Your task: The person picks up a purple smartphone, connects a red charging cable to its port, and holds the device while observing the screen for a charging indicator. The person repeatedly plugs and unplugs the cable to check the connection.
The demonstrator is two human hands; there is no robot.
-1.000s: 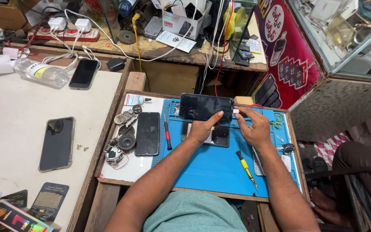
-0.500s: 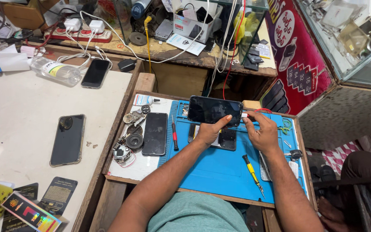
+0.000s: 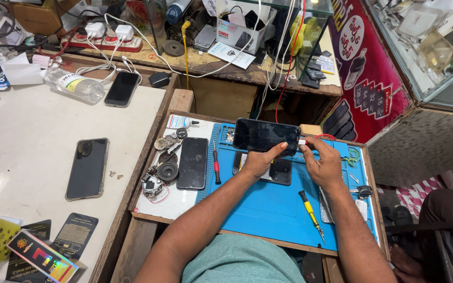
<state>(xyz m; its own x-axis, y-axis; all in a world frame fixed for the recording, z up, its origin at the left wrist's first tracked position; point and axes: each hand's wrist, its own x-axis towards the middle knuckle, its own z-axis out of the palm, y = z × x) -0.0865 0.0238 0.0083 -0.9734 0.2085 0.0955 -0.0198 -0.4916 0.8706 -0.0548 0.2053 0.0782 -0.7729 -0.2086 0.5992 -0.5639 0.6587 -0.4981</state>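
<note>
A dark phone (image 3: 266, 136) is held up on its long edge over the blue work mat (image 3: 268, 204) — both hands are at it.

The phone is gripped along its lower edge by the left hand (image 3: 260, 161), thumb up against the screen; at the phone's right end a white plug on a red cable (image 3: 322, 137) is pinched by the right hand (image 3: 323, 165). Under the hands a second dark phone (image 3: 278, 171) lies flat. Left of the left hand a red-handled screwdriver (image 3: 216, 165) and another black phone (image 3: 192, 162) are seen — a yellow-handled screwdriver (image 3: 310, 208) lies just below the right wrist.
</note>
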